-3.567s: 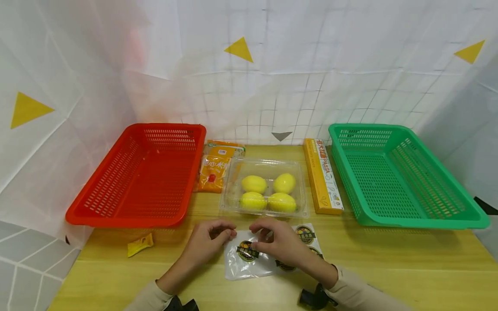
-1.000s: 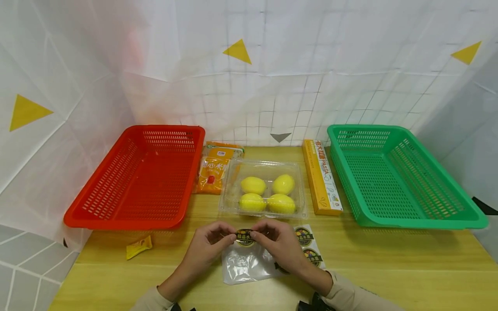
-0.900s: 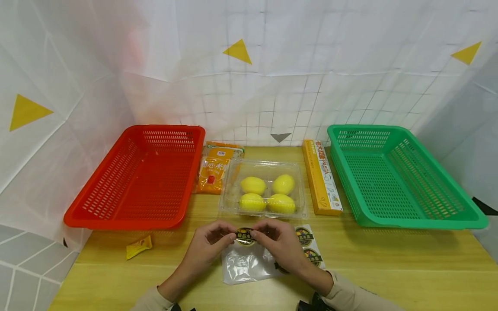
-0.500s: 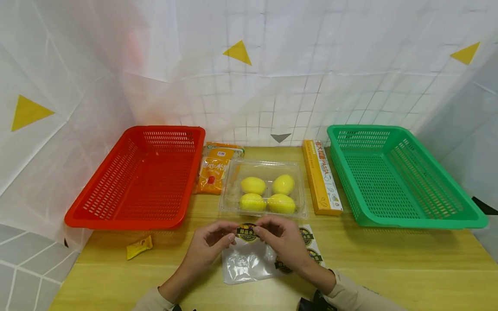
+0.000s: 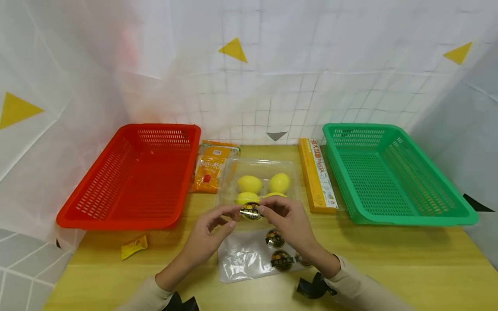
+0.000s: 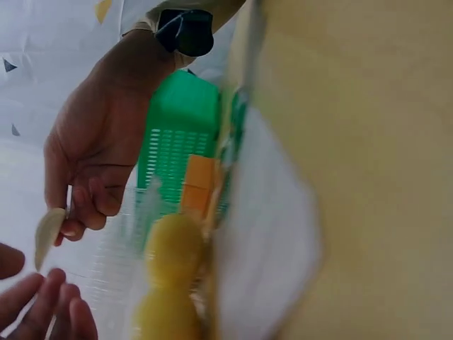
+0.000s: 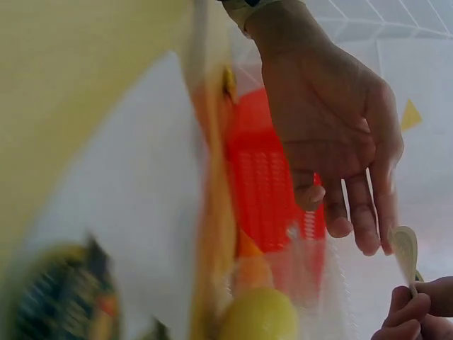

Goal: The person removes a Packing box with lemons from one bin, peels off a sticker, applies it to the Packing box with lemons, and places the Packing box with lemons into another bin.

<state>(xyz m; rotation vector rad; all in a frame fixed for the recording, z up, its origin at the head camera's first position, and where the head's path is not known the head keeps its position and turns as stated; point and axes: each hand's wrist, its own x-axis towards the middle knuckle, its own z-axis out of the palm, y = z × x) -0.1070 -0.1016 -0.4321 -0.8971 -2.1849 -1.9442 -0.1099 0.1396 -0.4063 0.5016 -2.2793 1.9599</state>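
In the head view, my right hand point(image 5: 289, 220) pinches a round black-and-gold label sticker point(image 5: 251, 211) between thumb and forefinger, raised over the near edge of a clear plastic box point(image 5: 229, 172). Several yellow lemons point(image 5: 249, 184) lie inside that box. My left hand point(image 5: 208, 235) is at the sticker's left edge, thumb and forefinger apart; whether a fingertip touches it is hard to tell. The sticker's pale back point(image 6: 48, 237) shows in the left wrist view. In the right wrist view, the left hand's fingers point(image 7: 362, 227) reach out nearly straight. Below lies the glossy sticker sheet point(image 5: 243, 255) with several labels.
A red basket point(image 5: 183, 216) stands left and a green basket point(image 5: 420, 220) right. An orange food packet point(image 5: 210, 172) and a pasta box point(image 5: 317, 177) flank the plastic box. A small yellow wrapped packet point(image 5: 134, 247) sits front left.
The sticker has come up off the sheet and moved forward over the plastic box's near edge, carried in my right hand. My left fingers have parted. The view has shifted slightly.
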